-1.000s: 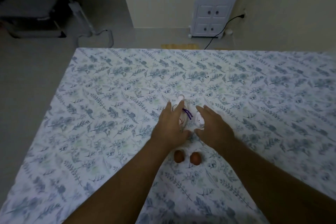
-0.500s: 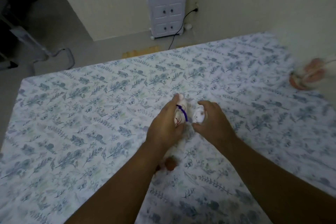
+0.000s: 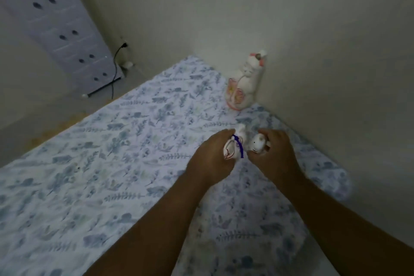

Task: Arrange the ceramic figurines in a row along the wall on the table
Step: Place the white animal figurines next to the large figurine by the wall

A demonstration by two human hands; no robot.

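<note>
both hands are out over the desk, which is covered in a white cloth printed with blue-grey leaves. the left hand is wrapped around a small white figurine with a purple cord, fingers curled over its side, the top of it poking out past the knuckles. the right hand grips a second small white figurine, rounder, with little dark marks on its front, pinched between thumb and fingers. the two pieces sit almost touching each other between the hands, and i cannot tell whether they rest on the cloth or are held just above it. further along, a taller white figurine with pink flowers stands upright right against the wall, near the far corner of the desk. off to the left, on the floor beyond the desk, there is a white drawer cabinet with dark round holes and a black cable plugged in beside it.
</note>
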